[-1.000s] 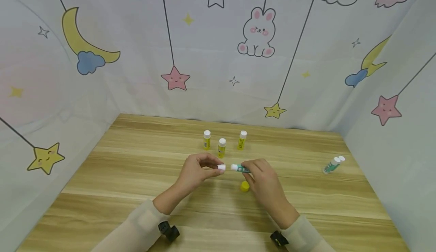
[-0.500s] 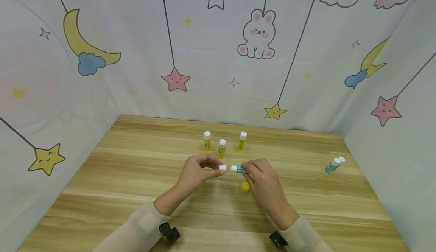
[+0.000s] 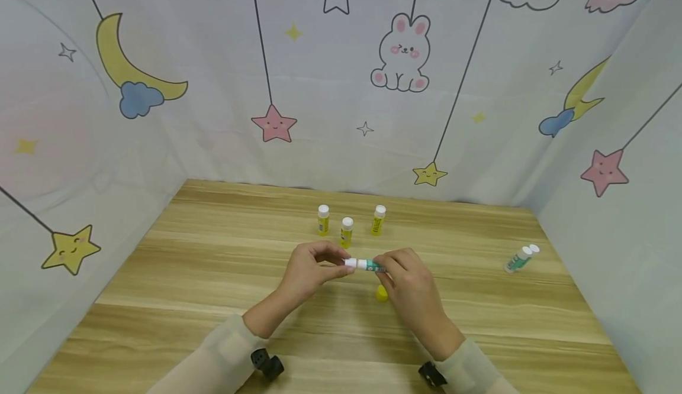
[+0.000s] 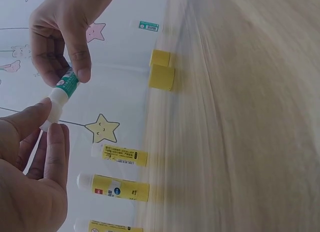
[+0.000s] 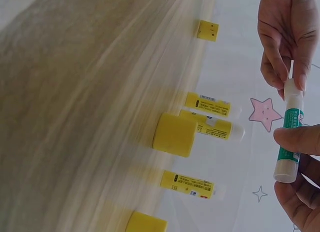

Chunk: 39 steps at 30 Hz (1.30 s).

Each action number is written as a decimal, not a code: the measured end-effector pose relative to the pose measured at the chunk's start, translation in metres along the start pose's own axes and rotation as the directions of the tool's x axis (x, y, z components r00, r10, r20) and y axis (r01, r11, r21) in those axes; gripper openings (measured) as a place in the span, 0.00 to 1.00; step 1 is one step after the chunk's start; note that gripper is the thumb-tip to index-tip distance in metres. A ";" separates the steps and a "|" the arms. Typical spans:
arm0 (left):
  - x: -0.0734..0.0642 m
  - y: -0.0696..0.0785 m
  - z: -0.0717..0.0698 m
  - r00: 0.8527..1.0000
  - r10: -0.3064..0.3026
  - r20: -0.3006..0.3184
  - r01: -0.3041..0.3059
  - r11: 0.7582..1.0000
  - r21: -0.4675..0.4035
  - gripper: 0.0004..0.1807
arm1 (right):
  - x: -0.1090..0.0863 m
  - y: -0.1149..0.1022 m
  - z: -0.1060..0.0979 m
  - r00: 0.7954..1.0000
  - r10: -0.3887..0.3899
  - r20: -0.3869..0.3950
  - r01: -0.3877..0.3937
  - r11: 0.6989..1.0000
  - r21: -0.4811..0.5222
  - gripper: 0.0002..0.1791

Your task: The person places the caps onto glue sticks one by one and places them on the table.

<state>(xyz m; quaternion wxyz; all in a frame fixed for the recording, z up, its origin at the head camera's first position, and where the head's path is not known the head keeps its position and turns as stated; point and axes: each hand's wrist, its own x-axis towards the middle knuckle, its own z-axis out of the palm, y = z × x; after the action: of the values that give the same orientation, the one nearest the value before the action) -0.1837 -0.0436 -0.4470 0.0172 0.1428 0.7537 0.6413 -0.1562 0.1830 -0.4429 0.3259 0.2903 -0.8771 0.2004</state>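
My left hand [image 3: 311, 270] pinches a white cap [image 3: 350, 262] between thumb and fingers. Opposite it, my right hand [image 3: 415, 281] grips a glue stick [image 3: 375, 265] with a green label, held nearly level above the table. The cap lines up with the stick's white end; in the right wrist view the cap [image 5: 293, 86] and the glue stick [image 5: 291, 122] look touching or almost so. Below the right hand sits a yellow cap [image 3: 382, 293], partly hidden by it. Behind the hands stand three yellow glue sticks with white caps, the nearest glue stick [image 3: 346, 233] just beyond the left fingertips.
Two green-labelled glue sticks [image 3: 518, 260] stand close together at the table's right side. The left wrist view shows two yellow caps [image 4: 162, 77] on the wooden table [image 3: 213, 222]. A patterned curtain [image 3: 341, 86] encloses the table's back and sides.
The gap between the white cap and the green glue stick has narrowed until they meet or nearly meet. My right hand has shifted slightly left and the left hand slightly right.
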 end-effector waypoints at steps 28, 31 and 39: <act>-0.001 -0.002 0.006 1.000 0.012 0.016 -0.012 1.000 0.006 0.09 | 0.001 -0.002 0.000 0.999 -0.026 0.029 0.027 0.999 -0.032 0.15; -0.001 -0.002 0.006 1.000 0.012 0.016 -0.012 1.000 0.011 0.08 | 0.001 -0.003 -0.001 0.999 -0.029 0.032 0.030 0.999 -0.036 0.14; -0.001 -0.002 0.007 1.000 0.014 0.011 -0.015 1.000 0.019 0.08 | 0.002 -0.005 -0.001 0.999 -0.042 0.020 0.043 0.999 -0.022 0.11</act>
<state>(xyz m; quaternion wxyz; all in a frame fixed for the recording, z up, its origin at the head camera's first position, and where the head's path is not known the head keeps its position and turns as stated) -0.1812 -0.0372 -0.4503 0.0153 0.1519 0.7585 0.6336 -0.1539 0.1793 -0.4402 0.3245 0.3072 -0.8761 0.1809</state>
